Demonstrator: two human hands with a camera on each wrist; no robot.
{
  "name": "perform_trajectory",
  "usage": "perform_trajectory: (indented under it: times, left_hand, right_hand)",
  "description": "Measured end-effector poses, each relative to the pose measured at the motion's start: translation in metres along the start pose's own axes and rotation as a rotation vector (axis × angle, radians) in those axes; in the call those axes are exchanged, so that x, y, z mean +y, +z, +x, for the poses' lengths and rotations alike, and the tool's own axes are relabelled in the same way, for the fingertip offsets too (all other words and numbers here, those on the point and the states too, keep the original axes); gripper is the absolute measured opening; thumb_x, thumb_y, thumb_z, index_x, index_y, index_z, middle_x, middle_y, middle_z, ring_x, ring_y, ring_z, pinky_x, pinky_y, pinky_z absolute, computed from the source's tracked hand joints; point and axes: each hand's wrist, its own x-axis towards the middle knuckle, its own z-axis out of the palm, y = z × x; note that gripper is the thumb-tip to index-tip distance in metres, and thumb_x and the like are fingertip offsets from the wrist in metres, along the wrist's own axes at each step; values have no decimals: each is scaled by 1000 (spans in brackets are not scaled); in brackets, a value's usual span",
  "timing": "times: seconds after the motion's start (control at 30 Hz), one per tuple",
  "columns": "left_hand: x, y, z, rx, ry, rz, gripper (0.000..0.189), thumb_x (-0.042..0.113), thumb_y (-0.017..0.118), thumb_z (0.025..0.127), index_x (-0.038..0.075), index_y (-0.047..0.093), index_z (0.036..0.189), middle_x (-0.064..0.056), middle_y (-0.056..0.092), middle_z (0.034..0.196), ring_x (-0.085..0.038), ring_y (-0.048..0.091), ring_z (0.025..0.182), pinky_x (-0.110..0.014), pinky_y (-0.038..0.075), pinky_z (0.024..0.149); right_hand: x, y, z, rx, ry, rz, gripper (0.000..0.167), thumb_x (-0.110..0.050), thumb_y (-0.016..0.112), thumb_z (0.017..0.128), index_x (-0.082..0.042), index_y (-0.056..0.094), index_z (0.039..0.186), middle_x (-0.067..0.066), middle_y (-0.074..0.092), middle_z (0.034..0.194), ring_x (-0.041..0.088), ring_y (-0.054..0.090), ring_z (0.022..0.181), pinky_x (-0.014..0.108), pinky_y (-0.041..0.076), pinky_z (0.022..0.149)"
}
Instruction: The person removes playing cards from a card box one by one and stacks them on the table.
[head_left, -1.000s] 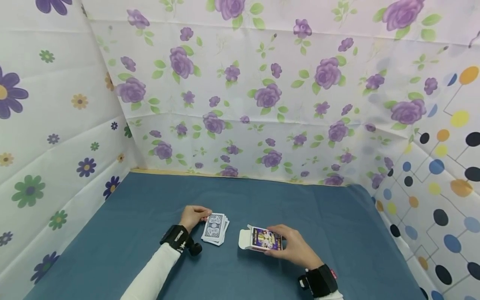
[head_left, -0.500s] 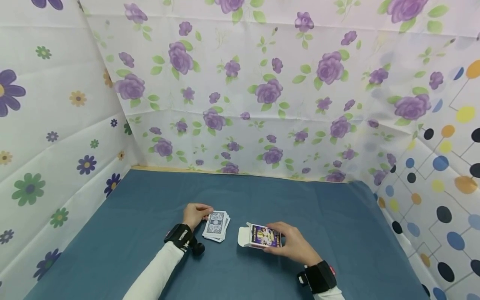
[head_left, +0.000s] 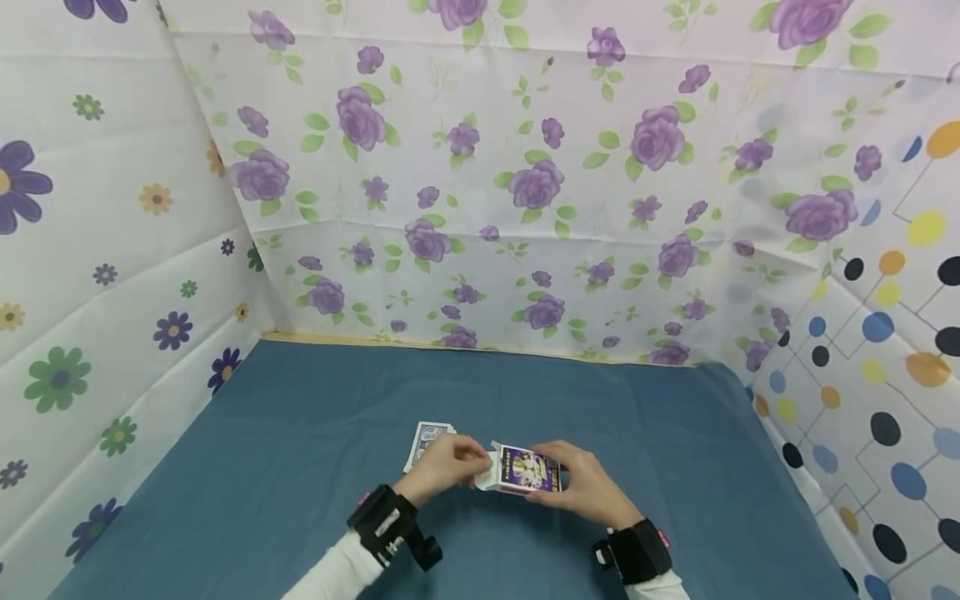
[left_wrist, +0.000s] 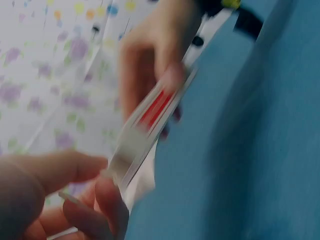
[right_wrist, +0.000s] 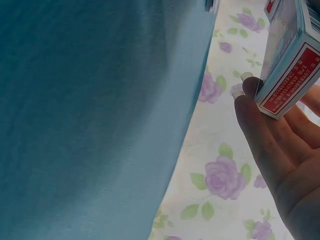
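My right hand point(head_left: 583, 482) holds a purple playing card box point(head_left: 529, 469) by its right end, thumb along the near edge and fingers along the far one. The box lies level above the cloth, its open end towards the left. My left hand point(head_left: 442, 464) is at that end, thumb and fingertips pinching the white flap point(head_left: 486, 477). In the left wrist view the box's red-and-white side point(left_wrist: 156, 109) runs up to my right fingers. A stack of playing cards point(head_left: 424, 435), backs up, lies behind my left hand, which hides part of it. The right wrist view shows the box's red printed panel point(right_wrist: 292, 80).
A blue cloth point(head_left: 322, 392) covers the table. Flower-printed sheets point(head_left: 487, 167) hang behind it and on the left, with a dotted sheet point(head_left: 877, 417) on the right. Each wrist wears a black strap with a camera point(head_left: 390, 525).
My left hand has left the card stack and moved right to the box's open end. My right hand keeps its hold on the box, almost still.
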Motion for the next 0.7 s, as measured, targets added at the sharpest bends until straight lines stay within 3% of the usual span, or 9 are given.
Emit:
perform_trajectory:
  times: [0.13,0.2,0.27,0.4,0.7]
  left_hand:
    - [8,20,-6,-11,26,-5,12,5,63,90,-6,66,92,-23,62,65,-10,51,51,-24,39,50]
    - [-4,26,-1,-3,16,-17,11,7,64,90,-4,65,90,-16,61,62,-12,52,50,-24,38,49]
    - [-10,28,1,-6,15,-30,12,10,64,91,-2,64,90,-8,59,60,-14,52,51,-24,37,48]
    - [-11,28,0,4,-3,-30,15,14,66,90,1,63,84,0,55,57,-14,51,49,-23,34,47]
    - [-8,24,0,-2,-60,-62,25,18,68,90,-1,66,72,3,54,53,-9,47,47,-24,36,47]
  right_hand:
    - [-3,-4,-1,2,-2,20,68,-54,75,77,-16,59,131,3,60,127,21,61,111,41,53,89]
    - [-6,-5,-2,2,2,18,68,-53,75,77,-16,59,131,3,60,127,21,61,112,42,52,89]
    - [-8,-6,-3,4,-2,17,68,-52,75,78,-14,59,131,4,60,127,22,61,111,43,52,89]
    - [-11,-6,-3,12,-10,5,67,-52,75,78,-14,59,131,3,61,126,21,62,111,42,53,88]
    - [-16,-6,-3,10,-28,-6,69,-54,74,78,-12,59,131,4,62,126,22,62,111,45,52,87]
